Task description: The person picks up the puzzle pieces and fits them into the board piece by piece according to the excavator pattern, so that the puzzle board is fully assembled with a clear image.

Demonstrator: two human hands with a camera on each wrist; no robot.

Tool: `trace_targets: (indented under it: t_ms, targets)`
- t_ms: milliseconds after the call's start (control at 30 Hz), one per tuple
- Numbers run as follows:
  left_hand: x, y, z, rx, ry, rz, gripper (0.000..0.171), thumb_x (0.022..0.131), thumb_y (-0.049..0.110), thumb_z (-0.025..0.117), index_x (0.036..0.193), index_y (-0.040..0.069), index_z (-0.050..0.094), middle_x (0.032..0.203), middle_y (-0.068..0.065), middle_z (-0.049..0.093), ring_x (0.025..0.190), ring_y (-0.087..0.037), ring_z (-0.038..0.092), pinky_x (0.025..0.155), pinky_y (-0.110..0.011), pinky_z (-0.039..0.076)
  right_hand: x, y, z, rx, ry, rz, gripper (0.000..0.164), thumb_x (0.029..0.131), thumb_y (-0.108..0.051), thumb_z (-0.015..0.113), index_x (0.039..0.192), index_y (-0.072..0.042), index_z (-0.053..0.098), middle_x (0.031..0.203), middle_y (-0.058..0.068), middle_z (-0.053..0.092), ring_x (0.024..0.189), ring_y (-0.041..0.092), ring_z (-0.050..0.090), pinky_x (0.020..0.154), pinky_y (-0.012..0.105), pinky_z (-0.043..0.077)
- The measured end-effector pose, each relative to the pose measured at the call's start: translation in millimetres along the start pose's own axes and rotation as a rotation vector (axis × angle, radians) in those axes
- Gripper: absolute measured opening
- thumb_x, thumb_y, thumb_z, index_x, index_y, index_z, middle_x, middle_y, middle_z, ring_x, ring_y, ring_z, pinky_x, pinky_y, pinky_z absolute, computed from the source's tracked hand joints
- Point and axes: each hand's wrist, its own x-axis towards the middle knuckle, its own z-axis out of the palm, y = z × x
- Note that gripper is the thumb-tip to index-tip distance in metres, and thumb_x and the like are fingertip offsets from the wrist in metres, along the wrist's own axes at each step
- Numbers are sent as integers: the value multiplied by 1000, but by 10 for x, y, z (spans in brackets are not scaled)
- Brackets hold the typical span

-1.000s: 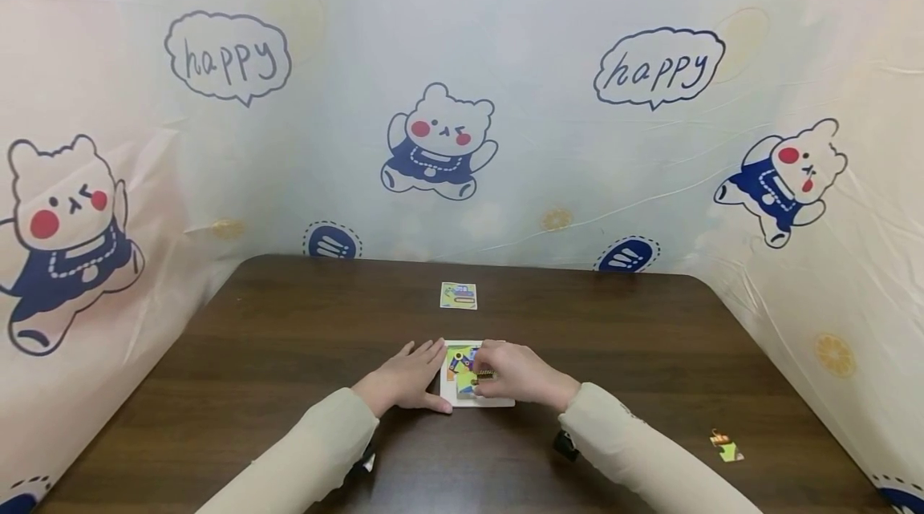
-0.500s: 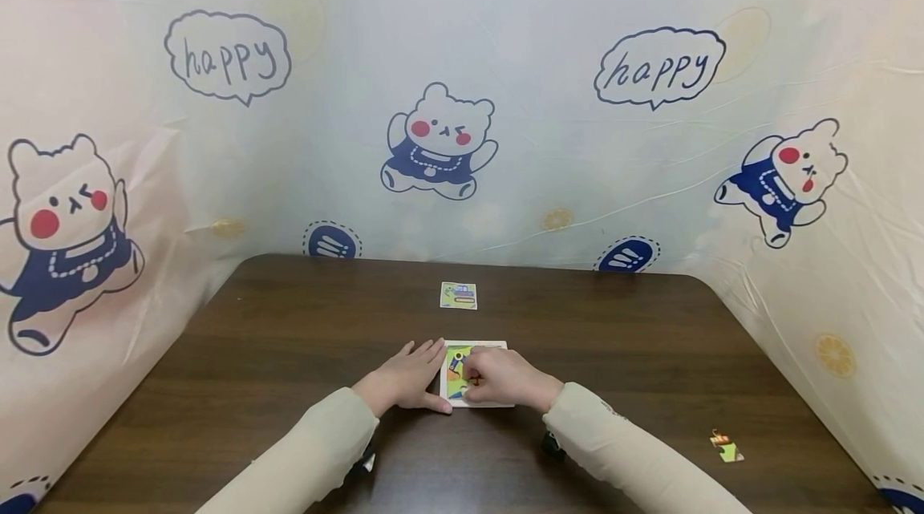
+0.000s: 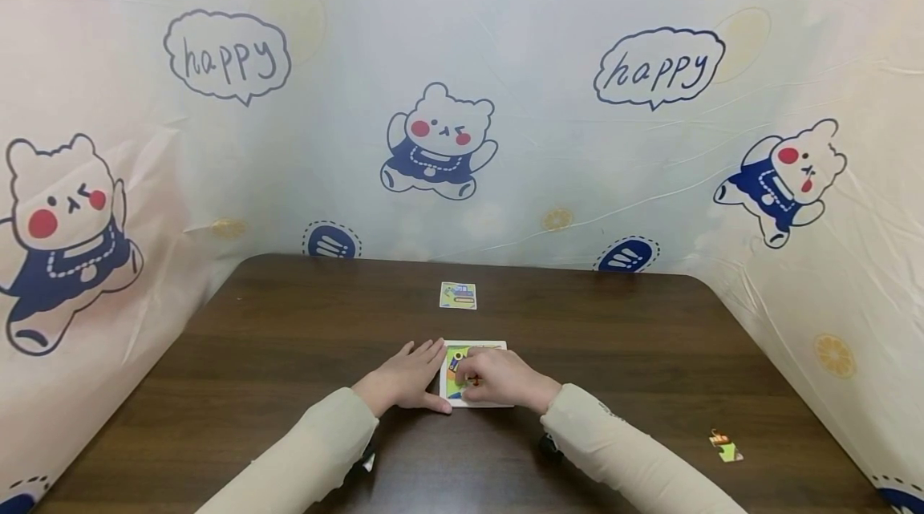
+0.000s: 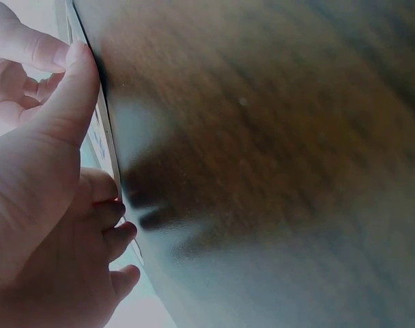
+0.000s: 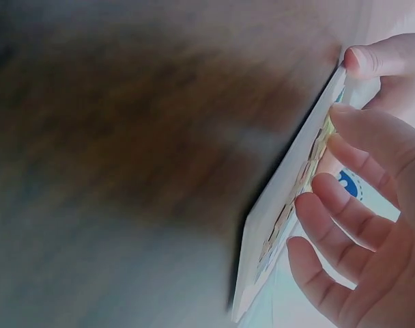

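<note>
A white-framed jigsaw puzzle [image 3: 454,402] lies flat on the brown table, its printed picture lime green with blue and orange parts. My left hand [image 3: 406,378] rests along the frame's left side, its fingers stretched and its thumb at the near left corner. Over the puzzle's right part is my right hand [image 3: 505,378]. Its thumb and index finger are bent down onto a puzzle piece [image 5: 328,128] in the frame; the other fingers curve loosely above the pieces. Most of that piece and the puzzle's right half are hidden under the hand.
A small square printed card [image 3: 458,296] lies beyond the puzzle. Loose puzzle pieces [image 3: 726,447], green and orange, lie at the table's right side. A printed cloth [image 3: 462,33] stands behind the table [image 3: 274,321] and along both sides.
My right hand has moved left and lower over the puzzle, bringing down the green and blue piece it held above the frame. The left hand has stayed still.
</note>
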Motion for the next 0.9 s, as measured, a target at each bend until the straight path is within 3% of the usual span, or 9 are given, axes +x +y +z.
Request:
trace_targets:
  t_ms: [433,900]
  targets:
    - [5,-10,11,2,0,0,94,78,59,60,141,-3,30,147,-16,26,134,-29,25,106,-47,19,47,-53,-22,-1,7,-22,6,78,-12,72,83,-14,72,80,-8,58,68,0,46,59,14,40]
    - [-1,3,-1,-27,1,-2,94,78,58,61,141,-4,30,147,-17,25,134,-30,24,106,-48,18,22,-30,-28,7,8,39,12,78,-9,69,89,-11,72,84,-6,60,70,2,50,62,17,43]
